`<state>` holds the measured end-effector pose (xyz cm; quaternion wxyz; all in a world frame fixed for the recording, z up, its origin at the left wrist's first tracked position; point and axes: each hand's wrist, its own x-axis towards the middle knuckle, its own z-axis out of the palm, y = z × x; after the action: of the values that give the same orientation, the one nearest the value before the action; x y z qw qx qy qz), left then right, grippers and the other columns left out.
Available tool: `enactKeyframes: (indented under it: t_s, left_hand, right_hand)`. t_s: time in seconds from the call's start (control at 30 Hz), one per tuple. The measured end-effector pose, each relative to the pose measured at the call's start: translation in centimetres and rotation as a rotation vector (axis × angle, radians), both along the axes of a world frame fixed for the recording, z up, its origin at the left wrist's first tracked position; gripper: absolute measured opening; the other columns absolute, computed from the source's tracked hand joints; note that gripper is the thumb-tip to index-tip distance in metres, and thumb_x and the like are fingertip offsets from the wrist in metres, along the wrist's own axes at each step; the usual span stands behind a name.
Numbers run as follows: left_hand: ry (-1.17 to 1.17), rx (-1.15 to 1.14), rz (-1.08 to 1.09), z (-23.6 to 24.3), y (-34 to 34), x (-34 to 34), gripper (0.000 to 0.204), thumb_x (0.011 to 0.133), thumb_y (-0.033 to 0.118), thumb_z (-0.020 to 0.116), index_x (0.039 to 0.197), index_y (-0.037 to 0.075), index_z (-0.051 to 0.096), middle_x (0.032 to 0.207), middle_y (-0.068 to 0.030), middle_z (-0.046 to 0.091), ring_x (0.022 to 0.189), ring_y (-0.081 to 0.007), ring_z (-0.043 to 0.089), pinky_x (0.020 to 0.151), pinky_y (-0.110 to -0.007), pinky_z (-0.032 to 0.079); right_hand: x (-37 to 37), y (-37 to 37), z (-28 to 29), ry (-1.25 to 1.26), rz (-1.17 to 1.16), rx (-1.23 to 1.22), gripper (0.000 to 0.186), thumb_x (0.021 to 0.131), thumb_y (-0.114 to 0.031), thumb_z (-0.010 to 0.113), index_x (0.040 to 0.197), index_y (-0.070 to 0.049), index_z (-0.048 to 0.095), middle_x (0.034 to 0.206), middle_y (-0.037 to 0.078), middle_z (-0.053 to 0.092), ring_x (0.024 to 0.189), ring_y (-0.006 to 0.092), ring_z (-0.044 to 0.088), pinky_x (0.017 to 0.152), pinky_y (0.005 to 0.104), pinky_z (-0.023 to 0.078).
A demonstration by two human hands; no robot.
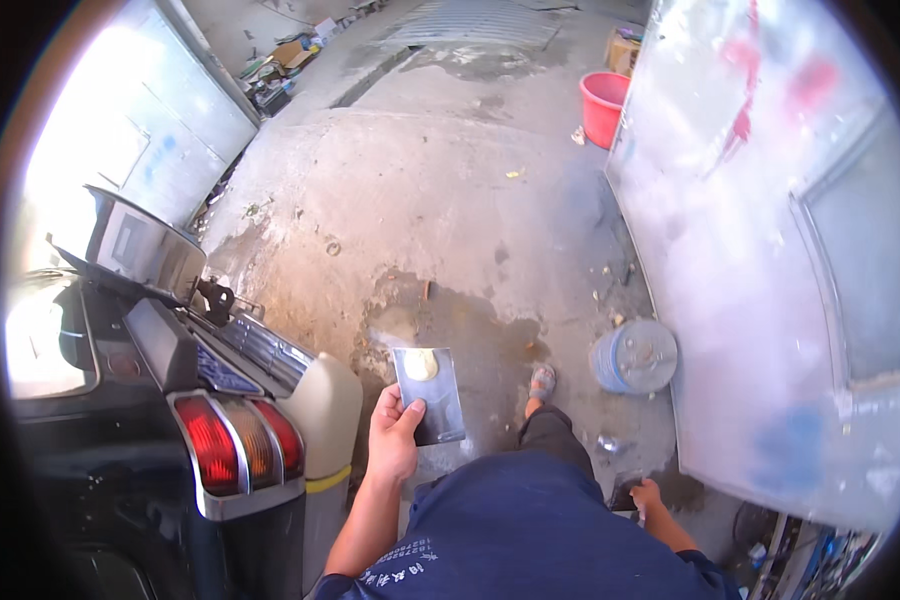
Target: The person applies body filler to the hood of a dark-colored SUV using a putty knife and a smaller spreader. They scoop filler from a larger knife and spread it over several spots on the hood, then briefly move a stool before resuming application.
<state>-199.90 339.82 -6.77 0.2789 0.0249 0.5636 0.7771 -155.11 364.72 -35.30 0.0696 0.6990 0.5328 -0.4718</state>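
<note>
My left hand [395,436] is closed round the edge of a flat rectangular board [440,412], thumb on top. On the board's far end sits a round dab of cream-coloured paste [422,365]. Down by my right side, my right hand [647,496] is closed on a small dark flat piece [625,492], whose kind I cannot make out. To my left is the rear corner of a dark vehicle with a red and amber tail light [238,445] and a pale bumper corner [322,415].
A blue-rimmed drum [642,357] stands on the right beside a paint-smeared metal door [760,250]. Farther off is a red bucket [602,110]. The concrete floor [400,210] has damp patches. Cardboard and clutter [288,58] lie at the far left.
</note>
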Motion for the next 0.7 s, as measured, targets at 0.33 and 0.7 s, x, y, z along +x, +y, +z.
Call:
enactKeyframes:
  t_s: [0.33,0.7]
  left_hand:
    - [-0.008,0.061,0.123,5.2,19.0,-19.2,0.028,0.091,-0.005,0.047,0.119,0.000,0.050,0.110,-0.0070,0.062,0.100,-0.0122,0.058,0.090,-0.028,0.046]
    - [-0.048,0.118,0.189,1.6,34.4,-49.6,0.032,0.091,-0.003,0.044,0.123,0.001,0.045,0.110,-0.0057,0.058,0.101,-0.0110,0.055,0.089,-0.029,0.045]
  right_hand:
    - [-47.1,33.7,11.1,0.340,0.513,0.291,0.045,0.078,-0.006,0.057,0.121,0.003,0.053,0.106,0.019,0.064,0.098,0.0247,0.061,0.083,0.0343,0.047]
    - [-64.9,54.7,3.3,0.015,0.872,-0.077,0.056,0.071,-0.002,0.058,0.125,0.004,0.048,0.113,0.016,0.059,0.102,0.0256,0.057,0.088,0.0338,0.045]
